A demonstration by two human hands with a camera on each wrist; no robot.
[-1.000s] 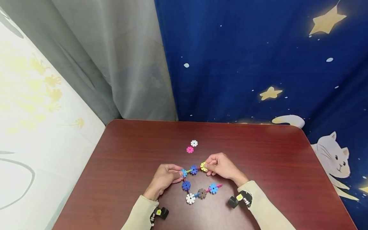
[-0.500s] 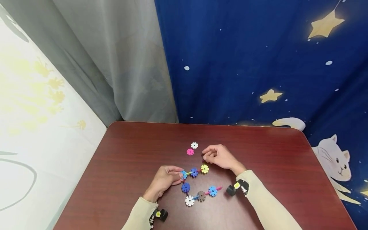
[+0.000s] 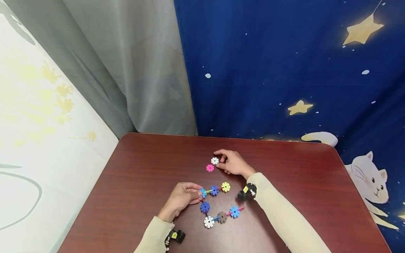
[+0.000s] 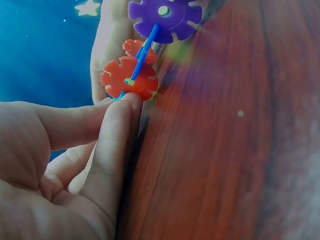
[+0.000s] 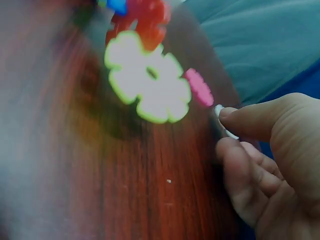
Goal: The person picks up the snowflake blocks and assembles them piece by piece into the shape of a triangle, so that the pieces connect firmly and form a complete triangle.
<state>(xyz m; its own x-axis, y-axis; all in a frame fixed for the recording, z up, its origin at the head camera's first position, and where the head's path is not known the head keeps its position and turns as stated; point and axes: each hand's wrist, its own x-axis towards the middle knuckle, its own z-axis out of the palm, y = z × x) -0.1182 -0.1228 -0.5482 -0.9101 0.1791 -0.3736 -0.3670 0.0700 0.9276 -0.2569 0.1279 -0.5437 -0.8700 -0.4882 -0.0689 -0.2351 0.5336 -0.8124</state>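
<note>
My left hand [image 3: 181, 197] pinches the light-blue notched disc [image 3: 203, 193] at the upper left corner of a linked chain of snowflake discs. From there one arm runs through a dark-blue disc [image 3: 214, 190] to a yellow disc [image 3: 225, 187]. The other goes down past another dark-blue disc [image 3: 204, 207] to a white disc [image 3: 209, 221], then a brown one [image 3: 222, 217] and a light-blue one [image 3: 234, 211]. Past the chain, my right hand [image 3: 233, 163] has thumb and index finger spread around a loose white disc [image 3: 214, 160]. A loose pink disc [image 3: 210, 168] lies beside it.
The reddish-brown table [image 3: 152, 165] carries all the pieces. Behind it hang a grey curtain [image 3: 155, 70] and a blue star-patterned curtain [image 3: 253, 70]. Disc colours look shifted in the left wrist view, where a purple disc [image 4: 165, 17] shows.
My right hand has let go of the yellow disc and moved away and left to the loose white disc. My left hand stays on the chain's corner.
</note>
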